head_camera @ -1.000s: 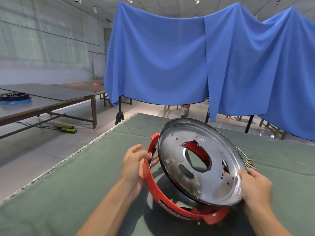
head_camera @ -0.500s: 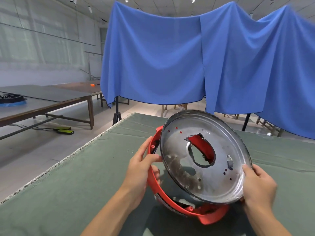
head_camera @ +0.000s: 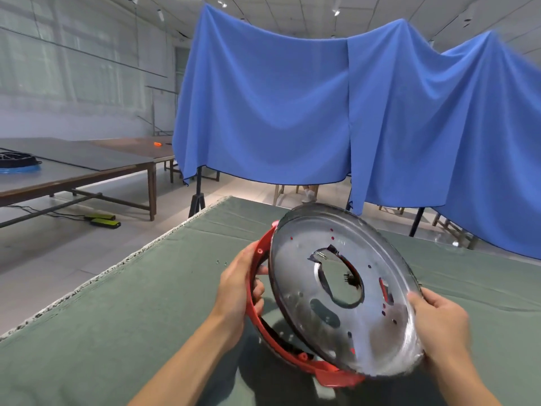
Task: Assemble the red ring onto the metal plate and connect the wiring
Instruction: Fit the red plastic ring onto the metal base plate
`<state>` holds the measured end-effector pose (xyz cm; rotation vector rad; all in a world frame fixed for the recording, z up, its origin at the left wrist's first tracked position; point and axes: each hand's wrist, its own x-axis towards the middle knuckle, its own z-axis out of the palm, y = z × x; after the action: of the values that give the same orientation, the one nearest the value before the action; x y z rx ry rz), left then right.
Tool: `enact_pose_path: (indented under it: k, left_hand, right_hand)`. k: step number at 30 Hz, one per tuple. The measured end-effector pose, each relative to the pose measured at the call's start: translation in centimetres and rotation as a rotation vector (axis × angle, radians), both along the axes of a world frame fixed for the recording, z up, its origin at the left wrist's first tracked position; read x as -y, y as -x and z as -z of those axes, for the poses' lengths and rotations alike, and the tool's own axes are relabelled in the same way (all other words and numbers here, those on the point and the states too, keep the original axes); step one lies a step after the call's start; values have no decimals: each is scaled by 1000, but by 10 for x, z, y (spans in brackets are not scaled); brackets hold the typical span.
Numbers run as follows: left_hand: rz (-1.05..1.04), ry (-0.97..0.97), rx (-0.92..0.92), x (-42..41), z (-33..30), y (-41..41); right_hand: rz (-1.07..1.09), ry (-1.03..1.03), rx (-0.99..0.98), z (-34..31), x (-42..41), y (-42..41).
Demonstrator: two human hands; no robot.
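Note:
A shiny round metal plate (head_camera: 345, 291) with a central cutout and small holes is held tilted above the green table, its face toward me. Behind and under it sits the red ring (head_camera: 257, 315), visible along the plate's left and bottom edge. My left hand (head_camera: 241, 285) grips the red ring's left rim. My right hand (head_camera: 439, 326) holds the plate's right edge, blurred by motion. A small dark wire connector (head_camera: 348, 278) shows through the central cutout.
The green cloth-covered table (head_camera: 146, 317) has its left edge running diagonally; two tiny screws (head_camera: 221, 262) lie on it. Blue drapes (head_camera: 292, 112) hang behind. Wooden tables (head_camera: 73, 168) stand at left, with a black-and-blue ring (head_camera: 17, 164) on one.
Both hands have turned the plate and ring clockwise and tilted them more upright. My left hand has closed tighter on the red rim; my right hand has slid lower along the plate's edge.

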<state>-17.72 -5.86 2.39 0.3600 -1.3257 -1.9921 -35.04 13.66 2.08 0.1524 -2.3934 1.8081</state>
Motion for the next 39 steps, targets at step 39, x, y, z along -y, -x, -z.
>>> enact_pose_path:
  k: [39]
  left_hand:
    - [-333,201,602,27,6,-13]
  right_hand:
    - [-341,151,268,-1,41,-30]
